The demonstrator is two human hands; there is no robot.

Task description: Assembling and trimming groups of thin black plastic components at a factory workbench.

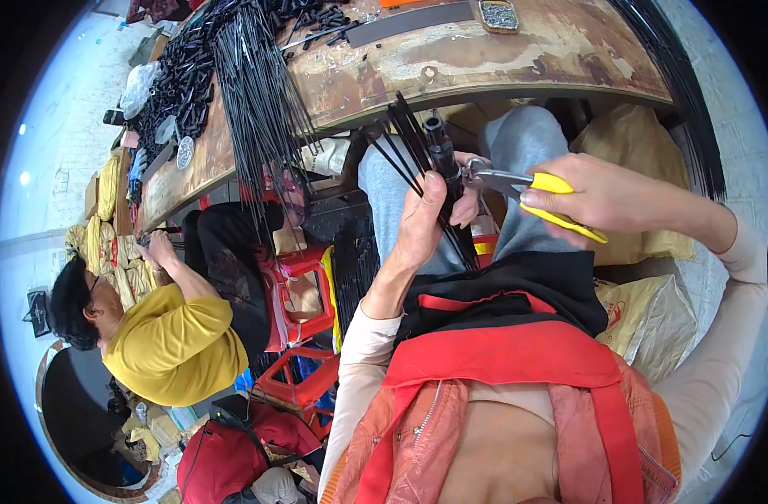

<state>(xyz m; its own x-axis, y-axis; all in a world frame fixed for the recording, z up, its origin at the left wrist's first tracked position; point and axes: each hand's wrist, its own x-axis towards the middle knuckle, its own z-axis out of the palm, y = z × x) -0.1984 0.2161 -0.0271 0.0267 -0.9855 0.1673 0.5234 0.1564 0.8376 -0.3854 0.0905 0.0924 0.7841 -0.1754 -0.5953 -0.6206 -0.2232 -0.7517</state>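
Observation:
Above my lap, my left hand (422, 220) is wrapped round a black umbrella frame (439, 144), a dark tube with thin black ribs bunched beside it. The ribs fan toward the table and run down below the hand. From the right, my right hand (581, 191) grips a pair of pliers (554, 181) with yellow handles. Their silver jaws meet the side of the frame close to my left fingers. What exactly lies between the jaws is too small to make out.
Ahead stands a worn wooden table (485, 63) with a bundle of black ribs (254, 92), black plastic parts (178, 88) and a small tray of metal bits (498, 15). A co-worker in yellow (174, 336) sits left, near red stools (296, 378). Sacks (653, 315) stand right.

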